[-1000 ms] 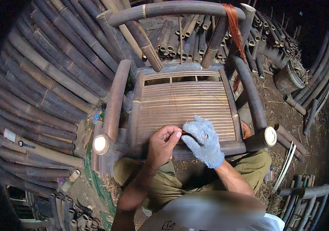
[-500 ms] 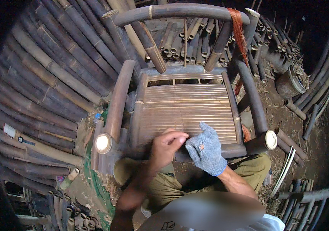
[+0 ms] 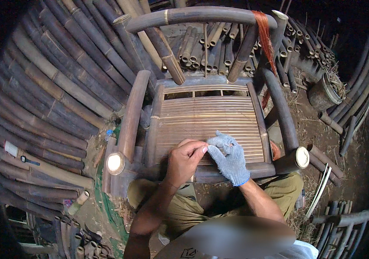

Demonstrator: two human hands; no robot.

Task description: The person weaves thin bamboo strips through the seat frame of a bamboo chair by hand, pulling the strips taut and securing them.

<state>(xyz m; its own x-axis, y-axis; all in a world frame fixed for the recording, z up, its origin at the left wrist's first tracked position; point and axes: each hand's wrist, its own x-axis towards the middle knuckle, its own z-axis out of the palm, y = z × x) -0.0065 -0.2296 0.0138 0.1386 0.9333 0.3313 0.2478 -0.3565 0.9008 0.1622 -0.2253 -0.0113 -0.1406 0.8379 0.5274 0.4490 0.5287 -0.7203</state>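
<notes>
A dark bamboo chair with a slatted seat (image 3: 210,116) stands in front of me. My bare left hand (image 3: 185,160) is over the seat's front edge, thumb and forefinger pinched together. My right hand (image 3: 229,157), in a grey knitted glove, is closed right beside it, fingertips meeting those of the left. Whatever lies between the fingertips is too small to make out. Across the chair's top runs a curved bamboo back rail (image 3: 201,16), with a bundle of orange strands (image 3: 264,39) hung over its right end.
Long dark bamboo poles (image 3: 59,82) lie stacked along the left. Cut bamboo tubes (image 3: 219,47) are piled behind the chair. At the right a bucket (image 3: 325,93) holds straw-like scraps, and pale strips (image 3: 318,192) rest on the ground. A small bamboo frame (image 3: 344,220) is at lower right.
Both hands have shifted slightly up, farther over the seat, and their fingertips have come together. The gloved fingers have turned toward the left hand.
</notes>
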